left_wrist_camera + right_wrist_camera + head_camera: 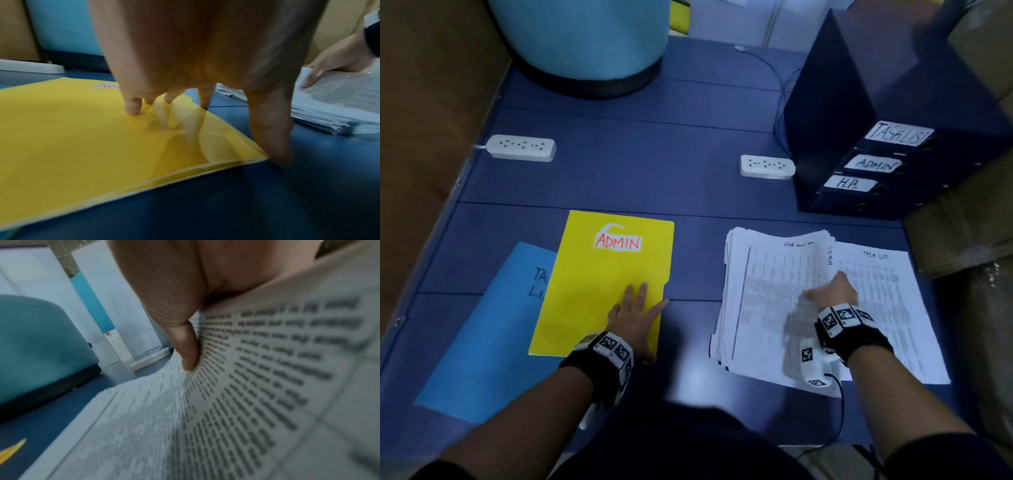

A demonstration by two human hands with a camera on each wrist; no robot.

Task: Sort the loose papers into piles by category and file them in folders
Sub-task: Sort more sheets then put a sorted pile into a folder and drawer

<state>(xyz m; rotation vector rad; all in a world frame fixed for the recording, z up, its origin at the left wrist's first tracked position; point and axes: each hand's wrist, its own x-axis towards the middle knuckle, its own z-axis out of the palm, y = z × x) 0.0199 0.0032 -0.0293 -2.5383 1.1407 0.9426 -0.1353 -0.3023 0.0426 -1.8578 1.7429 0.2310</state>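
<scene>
A yellow folder point(613, 274) labelled ADMIN lies on the blue desk, overlapping a light blue folder point(489, 329). My left hand point(638, 305) rests flat on the yellow folder's near right part. Its straight fingers point(132, 105) press the cover point(82, 138), and the thumb sits at the folder's edge. To the right is a thick stack of printed papers point(763, 308). My right hand point(832, 287) pinches the top sheet point(267, 369), thumb point(187, 345) on the print, and curls its right edge upward. A sheet headed TASK LIST point(887, 294) shows underneath.
Three dark binders point(876, 164) labelled TASKLIST, ADMIN and H.R. stand at the back right. Two white power strips point(520, 148) point(767, 167) lie mid-desk, a cable behind the right one. A blue rounded chair back point(585, 41) is at the far edge. Cardboard boxes point(962, 240) crowd the right side.
</scene>
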